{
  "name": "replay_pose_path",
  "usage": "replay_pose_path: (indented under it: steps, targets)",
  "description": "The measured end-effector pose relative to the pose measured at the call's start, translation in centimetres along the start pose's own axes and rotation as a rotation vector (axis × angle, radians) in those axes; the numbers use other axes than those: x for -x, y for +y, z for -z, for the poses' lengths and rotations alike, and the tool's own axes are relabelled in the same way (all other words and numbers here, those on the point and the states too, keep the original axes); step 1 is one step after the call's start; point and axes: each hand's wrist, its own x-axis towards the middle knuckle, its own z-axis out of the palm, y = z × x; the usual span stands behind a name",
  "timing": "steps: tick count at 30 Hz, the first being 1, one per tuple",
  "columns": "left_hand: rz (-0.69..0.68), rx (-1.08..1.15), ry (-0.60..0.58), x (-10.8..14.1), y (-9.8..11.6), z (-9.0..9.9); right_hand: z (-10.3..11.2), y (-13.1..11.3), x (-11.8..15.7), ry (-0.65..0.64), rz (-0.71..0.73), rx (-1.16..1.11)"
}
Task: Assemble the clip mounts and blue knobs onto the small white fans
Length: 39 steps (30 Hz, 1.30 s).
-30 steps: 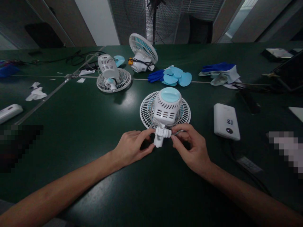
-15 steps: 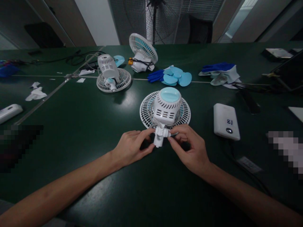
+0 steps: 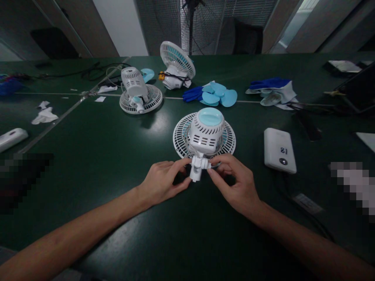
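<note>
A small white fan (image 3: 206, 134) with a light-blue motor cap lies grille-down on the dark green table in front of me. Its white neck joint (image 3: 197, 168) points toward me. On the left side of that joint, the thumb and fingers of my left hand (image 3: 164, 181) are closed. From the right, my right hand (image 3: 236, 181) pinches a small knob (image 3: 207, 164) on the joint between thumb and fingertips. The fingertips partly cover the joint and the knob.
Another fan (image 3: 135, 91) lies grille-down at back left, and a third fan (image 3: 175, 66) rests tilted behind. Blue fan blades (image 3: 219, 94) sit beside a blue glove (image 3: 192, 94). More gloves (image 3: 274, 91) and a white box (image 3: 280, 150) with a cable are at right.
Almost nothing differs. Both hands stay at the neck joint, and the fan keeps its place.
</note>
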Motion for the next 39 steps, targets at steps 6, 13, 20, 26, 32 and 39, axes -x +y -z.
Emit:
replay_pose_path:
  steps: [6,13,20,26,32,39]
  targets:
    - [-0.001,-0.008,0.002,-0.03,0.04,0.01,0.06,0.15,-0.28,-0.016,-0.031,-0.008]
    - [-0.009,-0.008,-0.009,-0.13,0.0,0.14,0.15,0.8,-0.26,-0.045,-0.098,-0.045]
    - [-0.013,-0.011,0.004,-0.16,0.11,0.18,-0.09,0.78,-0.47,-0.06,-0.199,-0.116]
    - [0.001,-0.003,-0.011,0.03,-0.02,0.09,0.0,0.57,-0.09,0.025,-0.031,-0.047]
    - [0.003,0.012,-0.024,0.04,-0.1,0.03,-0.11,0.46,0.1,0.024,0.047,-0.017]
    - [0.0,0.011,-0.027,-0.04,-0.05,0.17,-0.07,0.38,-0.21,0.024,0.04,0.004]
